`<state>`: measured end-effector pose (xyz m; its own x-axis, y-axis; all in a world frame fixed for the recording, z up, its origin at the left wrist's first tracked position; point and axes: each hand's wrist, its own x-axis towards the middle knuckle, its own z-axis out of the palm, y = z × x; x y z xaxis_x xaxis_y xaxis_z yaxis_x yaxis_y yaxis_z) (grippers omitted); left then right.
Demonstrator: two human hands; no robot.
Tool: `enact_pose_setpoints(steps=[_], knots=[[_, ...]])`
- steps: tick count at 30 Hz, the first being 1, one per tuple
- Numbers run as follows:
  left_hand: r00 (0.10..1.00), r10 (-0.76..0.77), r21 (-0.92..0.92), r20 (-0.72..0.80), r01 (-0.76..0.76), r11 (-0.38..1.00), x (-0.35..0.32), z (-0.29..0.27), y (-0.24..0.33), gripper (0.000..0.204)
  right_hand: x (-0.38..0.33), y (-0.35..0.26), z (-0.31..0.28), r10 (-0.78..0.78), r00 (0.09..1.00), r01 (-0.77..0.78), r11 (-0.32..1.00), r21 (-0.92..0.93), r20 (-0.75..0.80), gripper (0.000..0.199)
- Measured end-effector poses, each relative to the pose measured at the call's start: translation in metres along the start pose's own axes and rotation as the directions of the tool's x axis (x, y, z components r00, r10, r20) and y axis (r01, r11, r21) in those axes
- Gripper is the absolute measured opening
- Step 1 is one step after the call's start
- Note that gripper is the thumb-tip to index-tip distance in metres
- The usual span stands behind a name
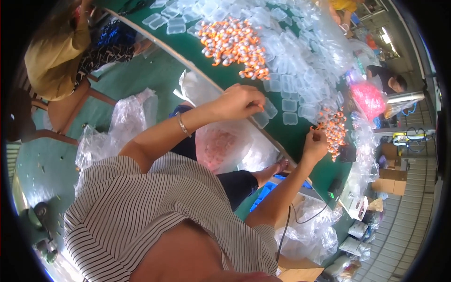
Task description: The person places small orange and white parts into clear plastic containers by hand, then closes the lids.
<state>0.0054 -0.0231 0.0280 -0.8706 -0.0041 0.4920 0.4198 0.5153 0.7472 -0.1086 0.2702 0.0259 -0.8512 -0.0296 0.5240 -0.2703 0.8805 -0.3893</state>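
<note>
My left hand (242, 101), with a metal bangle on its wrist, is closed in a pinch over the near edge of the green table (287, 131). A bit of orange shows at its fingertips, seemingly one of the small orange-and-grey pieces. Right beside those fingertips lies an open clear plastic case (267, 113). My right hand (315, 144) has thumb and fingers pressed together at the near side of a small heap of orange-and-grey pieces (334, 128). What it pinches, if anything, is hidden. A larger pile of the same pieces (232, 44) lies farther left.
Many clear plastic cases (300, 61) cover the far side of the table. Below its edge stands a clear bag of pinkish pieces (218, 145). A pink bag (368, 101) sits at the far right. Another person (56, 61) sits at the left; others are farther off.
</note>
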Motion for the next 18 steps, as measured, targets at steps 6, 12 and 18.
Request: enact_pose_setpoints(steps=[6, 12, 18], knots=[[0.998, 0.059, 0.159, 0.027, -0.062, 0.985, -0.004, 0.007, -0.009, 0.011, -0.058, -0.083, -0.005, -0.218, 0.963, 0.059, 0.744, 0.666, 0.158, 0.017], [0.992, 0.078, 0.222, 0.101, -0.099, 0.970, -0.007, 0.003, -0.005, 0.026, -0.062, -0.109, 0.007, -0.391, 0.900, 0.280, 0.858, 0.431, 0.194, 0.019], [0.981, 0.093, 0.248, 0.168, -0.134, 0.960, -0.010, -0.006, -0.001, 0.028, -0.042, -0.111, 0.002, -0.330, 0.899, 0.200, 0.894, 0.401, 0.286, 0.021]])
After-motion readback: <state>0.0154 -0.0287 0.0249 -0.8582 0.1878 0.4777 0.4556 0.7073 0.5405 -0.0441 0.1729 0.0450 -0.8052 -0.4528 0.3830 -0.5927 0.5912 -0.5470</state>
